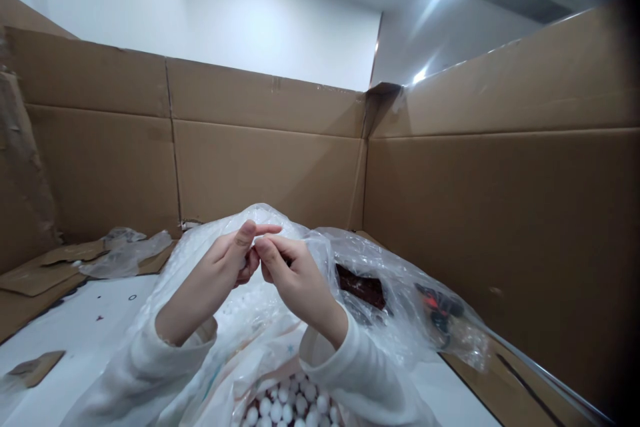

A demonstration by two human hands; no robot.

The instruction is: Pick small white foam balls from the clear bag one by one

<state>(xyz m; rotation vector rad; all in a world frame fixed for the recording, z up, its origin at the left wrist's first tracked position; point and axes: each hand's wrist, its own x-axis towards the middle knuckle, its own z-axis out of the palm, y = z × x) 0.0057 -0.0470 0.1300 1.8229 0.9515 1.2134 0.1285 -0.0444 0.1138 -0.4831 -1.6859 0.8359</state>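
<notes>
My left hand (234,255) is raised in the middle, its index finger stretched to the right and its other fingers curled. Touching it at the fingertips, my right hand (287,265) is closed in a pinch. Whatever lies between the fingers is hidden or too small to name. Behind and below both hands is a big clear plastic bag (200,260) full of white pieces. Nearer to me, an open bag (225,390) holds many small white round pieces (287,407) with dark red bits among them.
Tall cardboard walls (270,167) stand behind and to the right. On the right, clear plastic (400,273) covers a dark red item (361,285) and a black-and-red item (437,307). Crumpled plastic (125,255) and cardboard scraps (40,367) lie left on the white surface (95,327).
</notes>
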